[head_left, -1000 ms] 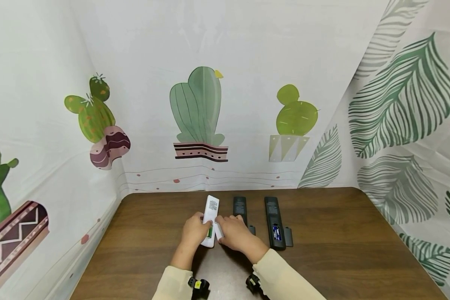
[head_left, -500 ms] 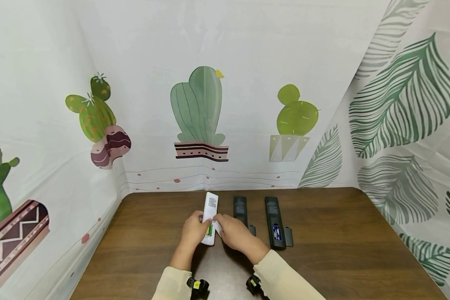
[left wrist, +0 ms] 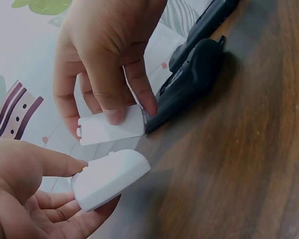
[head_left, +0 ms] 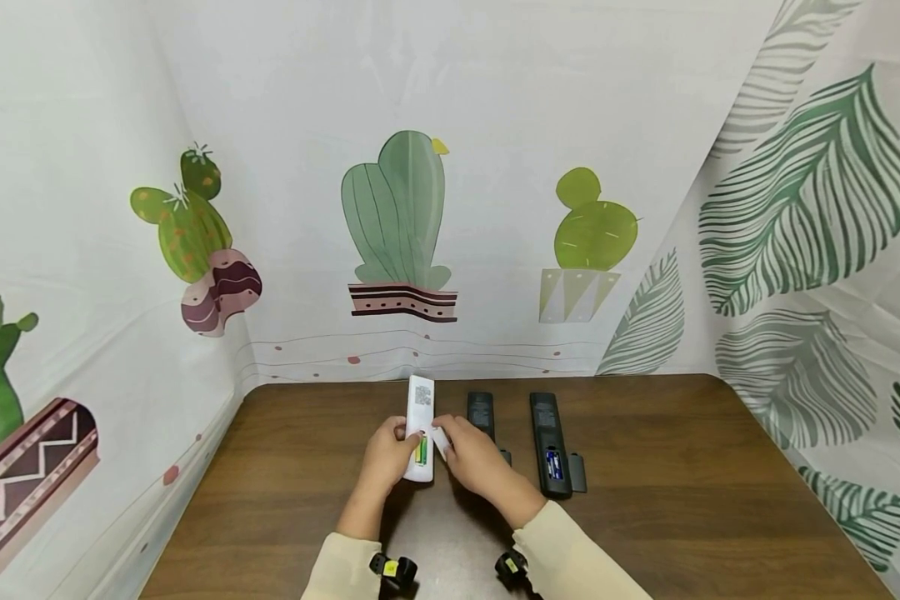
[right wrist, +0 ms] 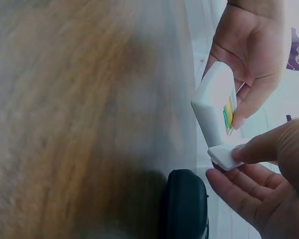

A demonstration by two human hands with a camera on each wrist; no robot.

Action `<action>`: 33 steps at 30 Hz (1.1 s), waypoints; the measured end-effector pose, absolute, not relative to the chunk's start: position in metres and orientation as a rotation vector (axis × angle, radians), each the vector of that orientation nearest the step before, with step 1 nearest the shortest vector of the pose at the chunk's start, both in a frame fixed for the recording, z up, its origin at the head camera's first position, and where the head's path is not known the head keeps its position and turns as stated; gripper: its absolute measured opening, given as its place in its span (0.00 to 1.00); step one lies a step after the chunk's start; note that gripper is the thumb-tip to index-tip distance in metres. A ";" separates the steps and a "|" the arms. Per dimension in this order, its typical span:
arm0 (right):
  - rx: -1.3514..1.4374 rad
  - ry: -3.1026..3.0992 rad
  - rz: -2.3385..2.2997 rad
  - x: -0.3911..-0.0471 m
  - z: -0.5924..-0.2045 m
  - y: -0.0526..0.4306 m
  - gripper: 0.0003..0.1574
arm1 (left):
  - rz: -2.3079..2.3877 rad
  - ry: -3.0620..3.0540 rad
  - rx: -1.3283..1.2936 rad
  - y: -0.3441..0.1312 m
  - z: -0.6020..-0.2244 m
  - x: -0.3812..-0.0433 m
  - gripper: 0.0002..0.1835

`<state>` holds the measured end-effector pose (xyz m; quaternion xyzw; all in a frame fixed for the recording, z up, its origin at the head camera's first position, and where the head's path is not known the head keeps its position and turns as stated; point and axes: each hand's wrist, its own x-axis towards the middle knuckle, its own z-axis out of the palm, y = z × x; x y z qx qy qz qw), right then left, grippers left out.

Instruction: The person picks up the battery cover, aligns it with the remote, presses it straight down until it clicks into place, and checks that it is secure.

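Note:
My left hand (head_left: 384, 456) grips a white remote control (head_left: 420, 404) with its back turned up. Green and yellow batteries (head_left: 422, 451) show in its uncovered compartment, and my left thumb lies at the compartment's edge. Just right of the remote, my right hand (head_left: 476, 458) pinches the white battery cover (left wrist: 114, 128) between thumb and fingers. In the left wrist view a narrow gap parts the cover from the remote's rounded end. The right wrist view has the cover overlapping the remote's side near the batteries.
On the brown wooden table (head_left: 667, 467), two black remotes lie to the right. The nearer one (head_left: 481, 408) is partly behind my right hand. The farther one (head_left: 546, 425) shows blue batteries (head_left: 554, 465), with a black cover (head_left: 577, 473) beside it. A printed cloth (head_left: 495, 350) hangs behind.
The white remote has moved slightly away from me and stands straighter. My right hand has drawn the cover a little to the right, so more of the batteries shows.

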<state>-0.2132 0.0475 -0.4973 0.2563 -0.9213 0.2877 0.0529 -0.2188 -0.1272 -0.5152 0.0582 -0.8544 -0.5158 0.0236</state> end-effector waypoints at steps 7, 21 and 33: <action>0.721 -2.774 1.008 -0.214 -0.496 0.053 0.23 | -1.752 -2.568 0.221 -0.124 -0.512 -0.218 0.23; 0.694 -2.656 1.102 -0.212 -0.499 0.062 0.25 | -2.071 -2.423 0.207 -0.120 -0.511 -0.219 0.27; 0.684 -2.605 1.269 -0.213 -0.499 0.068 0.26 | -2.187 -2.387 0.177 -0.114 -0.510 -0.220 0.30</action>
